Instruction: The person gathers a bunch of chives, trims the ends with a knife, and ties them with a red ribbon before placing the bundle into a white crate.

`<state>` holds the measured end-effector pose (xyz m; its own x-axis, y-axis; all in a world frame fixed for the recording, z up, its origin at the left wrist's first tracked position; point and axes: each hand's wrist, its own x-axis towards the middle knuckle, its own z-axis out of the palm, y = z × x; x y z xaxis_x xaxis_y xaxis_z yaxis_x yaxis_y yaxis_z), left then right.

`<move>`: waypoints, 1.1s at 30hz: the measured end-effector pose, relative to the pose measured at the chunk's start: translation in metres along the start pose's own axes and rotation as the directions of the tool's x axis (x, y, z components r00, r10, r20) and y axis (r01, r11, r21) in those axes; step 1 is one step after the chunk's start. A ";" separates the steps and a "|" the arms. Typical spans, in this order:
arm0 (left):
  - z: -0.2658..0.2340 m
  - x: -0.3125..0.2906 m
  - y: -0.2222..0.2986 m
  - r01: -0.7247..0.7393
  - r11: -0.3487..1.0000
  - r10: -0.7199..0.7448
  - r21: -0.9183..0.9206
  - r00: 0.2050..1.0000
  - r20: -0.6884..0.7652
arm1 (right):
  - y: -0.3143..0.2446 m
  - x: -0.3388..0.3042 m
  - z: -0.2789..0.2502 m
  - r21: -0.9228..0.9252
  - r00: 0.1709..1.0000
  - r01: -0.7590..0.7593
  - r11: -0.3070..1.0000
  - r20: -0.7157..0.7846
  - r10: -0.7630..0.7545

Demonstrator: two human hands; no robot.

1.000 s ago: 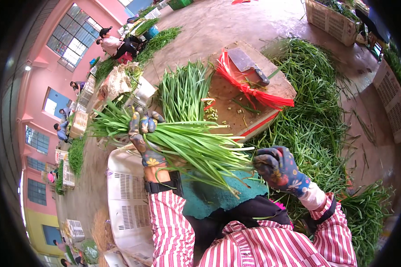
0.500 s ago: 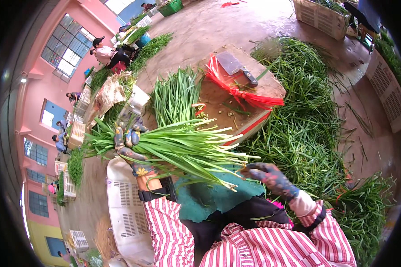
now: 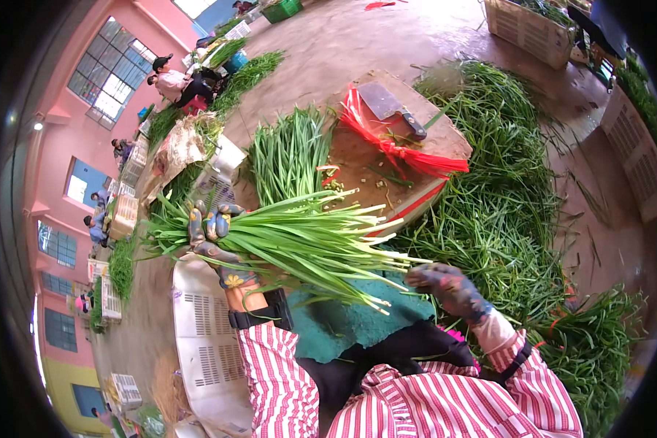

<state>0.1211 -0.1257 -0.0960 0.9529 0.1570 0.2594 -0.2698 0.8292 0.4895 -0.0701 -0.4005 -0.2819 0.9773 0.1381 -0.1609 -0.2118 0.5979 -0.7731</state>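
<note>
My left hand (image 3: 215, 232), in a patterned glove, is closed around a bunch of green chives (image 3: 306, 237), gripping it toward its leafy end. The pale stem ends fan out to the right, over a teal cloth (image 3: 343, 325) on my lap. Close by those tips is my right hand (image 3: 449, 290), also gloved, its fingers curled together; whatever is between them is hidden. Beyond the bunch stands a chopping block (image 3: 442, 142) bearing a cleaver (image 3: 383, 102), red plastic ties (image 3: 420, 159) and small cut stem bits. More chives (image 3: 288, 157) lie at the block's left side.
A large heap of loose chives (image 3: 489, 212) covers the floor to the right. A white plastic crate (image 3: 204, 321) sits beside my left forearm. Other crates (image 3: 522, 31) stand far right, and a person (image 3: 171, 82) sits among greens at far left.
My right hand has shifted slightly right and its fingers have drawn in, from outstretched beside the stem ends to curled. My left hand keeps hold of the chives almost in place.
</note>
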 end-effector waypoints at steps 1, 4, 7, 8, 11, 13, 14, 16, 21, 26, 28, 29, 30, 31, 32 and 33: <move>0.002 -0.002 -0.001 0.007 1.000 -0.007 0.000 1.000 0.000 | 0.003 0.006 0.015 0.023 0.993 0.027 0.999 0.114 -0.029; 0.010 -0.006 -0.009 0.122 0.990 -0.121 -0.069 0.992 0.020 | -0.007 0.025 0.053 0.254 0.959 0.071 0.965 0.249 -0.136; 0.005 -0.003 -0.013 0.045 0.997 -0.048 -0.069 0.998 -0.051 | 0.014 0.042 0.041 0.289 0.965 -0.203 0.935 0.222 0.141; -0.003 -0.002 -0.009 0.077 0.996 -0.071 -0.053 0.992 0.105 | 0.012 0.039 0.043 0.084 0.977 -0.138 0.987 0.177 0.121; -0.013 0.002 -0.004 0.160 0.982 -0.136 -0.095 0.967 0.216 | 0.029 0.046 0.054 0.043 0.997 0.064 0.997 0.036 -0.066; -0.014 0.002 -0.006 0.147 0.989 -0.144 0.003 0.970 0.197 | 0.019 0.037 0.056 -0.068 0.987 0.155 0.985 0.062 -0.151; -0.013 0.002 -0.009 0.133 0.986 -0.150 0.102 0.972 0.180 | 0.013 0.034 0.056 -0.177 0.967 0.248 0.953 0.100 -0.233; -0.011 0.002 -0.009 0.167 0.985 -0.173 0.053 0.970 0.172 | 0.035 0.042 0.033 -0.444 0.874 0.485 0.753 0.279 -0.398; -0.006 0.004 -0.017 0.236 0.971 -0.239 0.036 0.960 0.148 | 0.033 0.036 -0.006 0.137 0.907 0.083 0.987 0.399 -0.132; -0.007 0.009 -0.005 0.177 0.984 -0.175 -0.003 0.977 0.118 | -0.007 0.009 -0.045 0.019 0.977 -0.203 0.979 -0.058 0.204; -0.008 0.013 0.006 0.118 0.992 -0.123 0.051 0.988 0.096 | -0.010 0.001 -0.080 0.244 0.938 -0.316 0.917 -0.061 0.340; -0.010 0.015 0.015 0.063 0.992 -0.070 0.107 0.995 0.073 | -0.024 -0.011 -0.081 -0.275 0.944 -0.315 0.908 -0.194 0.269; -0.008 0.016 0.024 0.053 0.992 -0.056 0.111 0.998 0.025 | -0.044 -0.023 -0.078 -0.718 0.956 -0.283 0.636 -0.266 0.125; -0.013 0.021 0.011 0.072 0.993 -0.075 0.097 0.997 0.024 | -0.057 -0.037 -0.087 -0.946 0.956 -0.275 0.169 -0.288 -0.053; -0.016 0.026 -0.004 0.101 0.992 -0.102 0.073 0.995 0.003 | -0.060 -0.048 -0.099 -0.932 0.947 -0.319 -0.174 -0.308 -0.091; -0.001 0.022 0.020 0.066 0.994 -0.065 0.090 0.998 -0.008 | -0.061 -0.051 -0.093 -0.832 0.962 -0.274 -0.483 -0.248 -0.119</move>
<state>0.1364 -0.1055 -0.0812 0.9696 0.1067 0.2202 -0.2179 0.7861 0.5784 -0.1060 -0.5172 -0.2834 0.9674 -0.1337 -0.2150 -0.1567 -0.9832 -0.0933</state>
